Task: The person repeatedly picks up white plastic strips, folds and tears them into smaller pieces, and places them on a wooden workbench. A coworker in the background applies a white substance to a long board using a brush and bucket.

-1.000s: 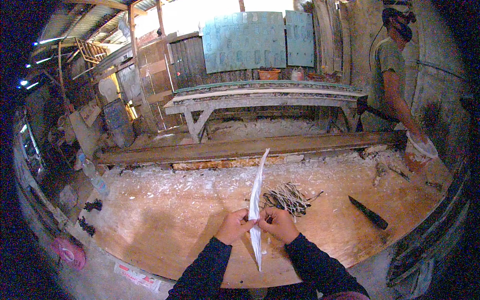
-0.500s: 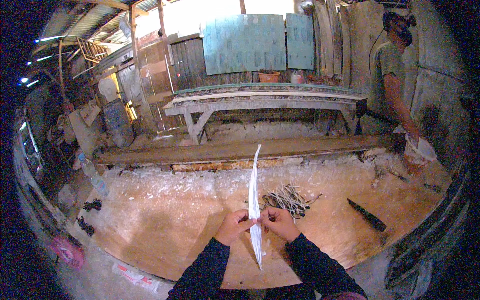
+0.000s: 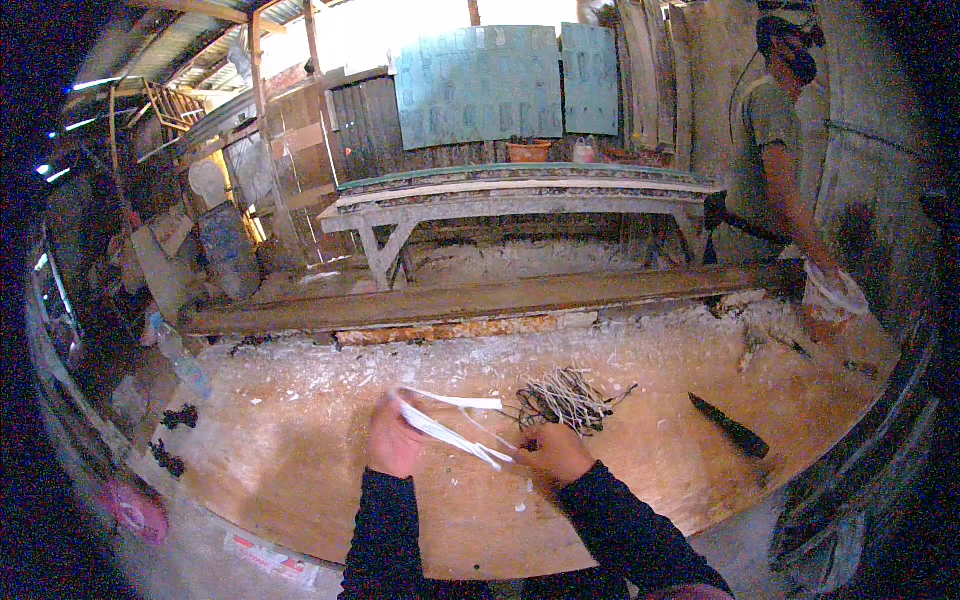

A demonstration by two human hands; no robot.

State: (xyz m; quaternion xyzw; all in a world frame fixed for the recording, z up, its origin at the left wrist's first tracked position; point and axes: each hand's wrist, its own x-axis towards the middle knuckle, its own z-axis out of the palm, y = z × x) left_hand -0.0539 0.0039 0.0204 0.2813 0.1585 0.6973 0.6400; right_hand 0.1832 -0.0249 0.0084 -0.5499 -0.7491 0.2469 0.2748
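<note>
**White strip swung sideways between parted hands**

The red print on a red-and-white sheet (image 3: 270, 558) below the near edge of the table (image 3: 300, 460) is too blurred to read. Small marks in rows on the blue-green board (image 3: 480, 88) at the back are too small to make out.

Half a second ago the white strip (image 3: 452, 438) pointed away from the person, pinched between two hands close together. Now the left hand (image 3: 397, 437) has shifted left, and the strip lies bent over its fingers, above the table, its ends pointing right. The left grip is closed on it, though its fingertips blur. The right hand (image 3: 556, 452) has its grip pinched together on a thin pale strand (image 3: 487, 430) that runs toward the left hand.

The strand pile (image 3: 568, 398) and dark blade (image 3: 730, 425) lie on the table as before.
</note>
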